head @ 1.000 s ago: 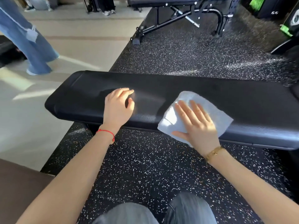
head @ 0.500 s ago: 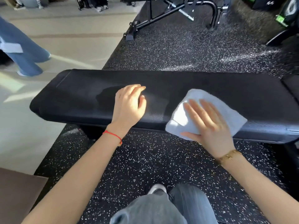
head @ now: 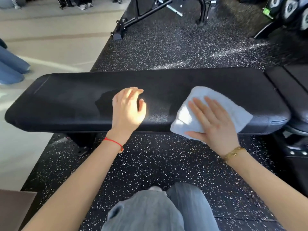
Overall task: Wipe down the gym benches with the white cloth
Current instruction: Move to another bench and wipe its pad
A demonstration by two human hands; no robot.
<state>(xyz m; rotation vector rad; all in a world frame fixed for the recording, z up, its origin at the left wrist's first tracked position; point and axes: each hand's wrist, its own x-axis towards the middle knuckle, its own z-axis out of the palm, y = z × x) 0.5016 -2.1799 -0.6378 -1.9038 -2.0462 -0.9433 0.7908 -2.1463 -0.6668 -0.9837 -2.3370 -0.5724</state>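
A long black padded gym bench [head: 70,100] lies crosswise in front of me. The white cloth [head: 230,104] is spread on its right part, draped a little over the near edge. My right hand [head: 211,120] presses flat on the cloth with straight fingers. My left hand [head: 128,109] rests on the middle of the bench pad, fingers loosely bent, holding nothing. A second black pad [head: 293,90] adjoins the bench at its right end.
Black speckled rubber floor [head: 150,164] lies under and around the bench. Another bench frame [head: 150,12] stands behind. Dumbbells [head: 290,7] sit at the far right. A person's blue trouser legs [head: 11,67] are on the pale floor at left. My knees [head: 158,210] are below.
My right hand has slid the cloth to the right along the bench, toward its right end. The left hand stays on the pad. The person at left has moved further away.
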